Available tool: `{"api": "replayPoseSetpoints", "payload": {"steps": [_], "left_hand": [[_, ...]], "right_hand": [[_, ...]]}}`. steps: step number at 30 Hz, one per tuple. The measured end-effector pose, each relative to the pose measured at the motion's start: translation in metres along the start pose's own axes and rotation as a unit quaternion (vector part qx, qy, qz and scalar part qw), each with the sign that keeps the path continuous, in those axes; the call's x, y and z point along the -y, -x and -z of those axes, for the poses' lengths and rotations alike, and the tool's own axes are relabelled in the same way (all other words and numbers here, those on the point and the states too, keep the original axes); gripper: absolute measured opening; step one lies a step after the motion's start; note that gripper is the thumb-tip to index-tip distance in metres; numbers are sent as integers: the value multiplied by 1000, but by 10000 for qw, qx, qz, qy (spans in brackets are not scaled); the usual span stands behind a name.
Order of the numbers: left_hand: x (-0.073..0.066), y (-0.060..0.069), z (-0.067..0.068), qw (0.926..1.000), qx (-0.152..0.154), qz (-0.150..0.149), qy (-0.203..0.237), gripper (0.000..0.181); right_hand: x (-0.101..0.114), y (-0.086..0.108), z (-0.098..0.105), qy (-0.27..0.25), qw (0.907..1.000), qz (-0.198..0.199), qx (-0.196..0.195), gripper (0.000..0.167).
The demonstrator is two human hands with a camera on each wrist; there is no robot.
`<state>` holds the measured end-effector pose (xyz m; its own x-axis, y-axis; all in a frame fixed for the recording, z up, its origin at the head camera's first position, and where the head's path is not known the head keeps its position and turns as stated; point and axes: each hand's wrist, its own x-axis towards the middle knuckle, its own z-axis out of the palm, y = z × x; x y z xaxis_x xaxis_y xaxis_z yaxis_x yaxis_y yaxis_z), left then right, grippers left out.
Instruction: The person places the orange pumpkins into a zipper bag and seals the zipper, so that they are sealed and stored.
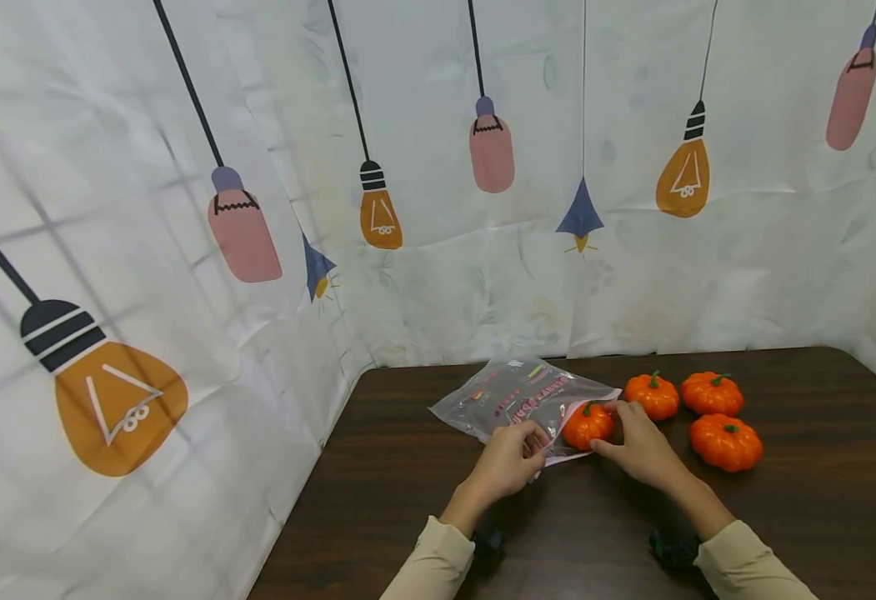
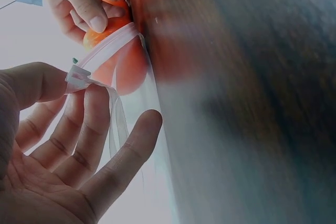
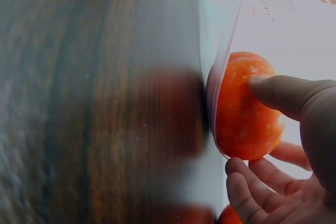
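Note:
A clear zip bag with printed lettering (image 1: 533, 393) lies on the table, its mouth toward the right. In the left wrist view, my left hand (image 2: 68, 145) pinches the white slider (image 2: 78, 76) at the bag's edge between thumb and fingers. An orange pumpkin (image 1: 588, 426) sits at the bag's mouth, partly behind the clear film. My right hand (image 1: 643, 444) holds that pumpkin from the right; the right wrist view shows the thumb on the pumpkin (image 3: 247, 114) and the fingers of my right hand (image 3: 294, 171) beneath it.
Three more orange pumpkins stand to the right of the bag: one behind my right hand (image 1: 651, 396), one at the back (image 1: 712, 393) and one nearer the front (image 1: 726, 442). The dark wooden table (image 1: 385, 467) meets a patterned white cloth (image 1: 438, 300) at its back and left.

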<state>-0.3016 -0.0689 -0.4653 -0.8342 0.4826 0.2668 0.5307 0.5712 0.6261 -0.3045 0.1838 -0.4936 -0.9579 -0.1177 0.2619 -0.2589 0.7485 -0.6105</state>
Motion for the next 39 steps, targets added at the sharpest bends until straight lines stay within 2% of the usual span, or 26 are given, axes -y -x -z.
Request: {"api": "replayPoseSetpoints", "payload": {"steps": [10, 20, 28, 39], "left_hand": [[-3, 2, 1, 10000, -38, -8, 46, 12], [-3, 0, 0, 10000, -30, 10, -19, 11], [-5, 1, 1, 9999, -50, 47, 108, 11], [-3, 1, 1, 9999, -39, 91, 135, 11]], "right_hand": [[6, 0, -5, -121, 9997, -41, -191, 60], [11, -6, -9, -17, 9991, -269, -321, 58], [12, -11, -12, 6, 9981, -344, -514, 54], [9, -14, -11, -325, 9983, -324, -358, 36]]}}
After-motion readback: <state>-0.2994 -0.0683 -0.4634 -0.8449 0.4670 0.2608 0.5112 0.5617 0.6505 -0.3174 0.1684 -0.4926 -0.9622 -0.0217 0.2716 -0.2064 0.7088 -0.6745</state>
